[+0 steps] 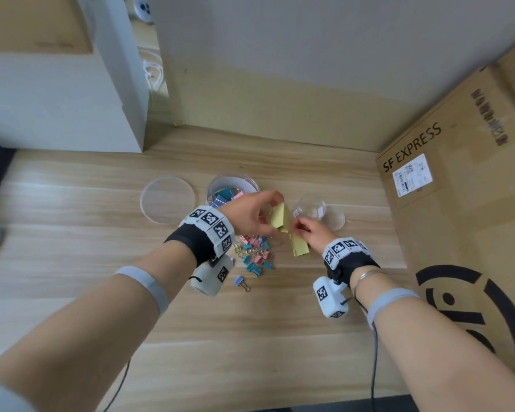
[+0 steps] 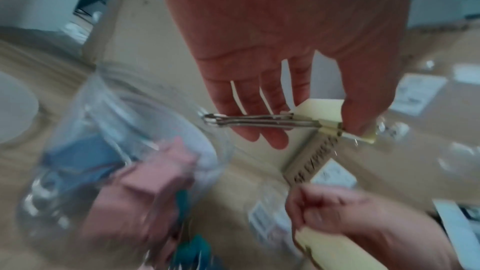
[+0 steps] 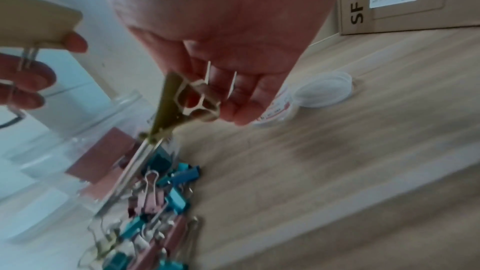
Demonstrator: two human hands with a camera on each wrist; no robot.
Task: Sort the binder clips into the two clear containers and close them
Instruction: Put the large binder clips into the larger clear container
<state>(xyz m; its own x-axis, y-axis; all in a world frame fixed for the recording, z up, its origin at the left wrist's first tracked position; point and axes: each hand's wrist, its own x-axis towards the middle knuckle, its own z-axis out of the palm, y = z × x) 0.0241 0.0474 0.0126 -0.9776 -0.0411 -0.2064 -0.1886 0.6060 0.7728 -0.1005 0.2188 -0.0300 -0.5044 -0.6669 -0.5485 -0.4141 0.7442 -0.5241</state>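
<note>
Head view: we are seeing the left hand (image 1: 250, 214) pinching a large yellow binder clip (image 1: 280, 217) above the wooden tabletop (image 1: 87, 179), between the two clear containers. The right hand (image 1: 312, 234) is gripping a second yellow binder clip (image 1: 299, 248), lower and just beside the first; whether the two clips are touching, we cannot tell. The large clear container (image 1: 232, 182) is standing open behind the left hand, holding blue and pink clips, its round lid (image 1: 167, 199) lying flat to its left. The small clear container (image 1: 311, 206) is sitting beyond the right hand, with its small lid (image 1: 335, 220) beside it. A pile of small clips (image 1: 254, 252) is lying under the left wrist, with one lone blue clip (image 1: 241, 282) nearer us. An SF Express cardboard box (image 1: 458, 162) is standing at the right.

Left wrist view: thumb and fingers are closing on the yellow clip (image 2: 330, 125), its wire handles (image 2: 259, 121) lying across the fingertips. The picture is blurred.

Right wrist view: curled fingers (image 3: 233, 98) are holding the second clip (image 3: 182, 106) by its body, above the pile.
</note>
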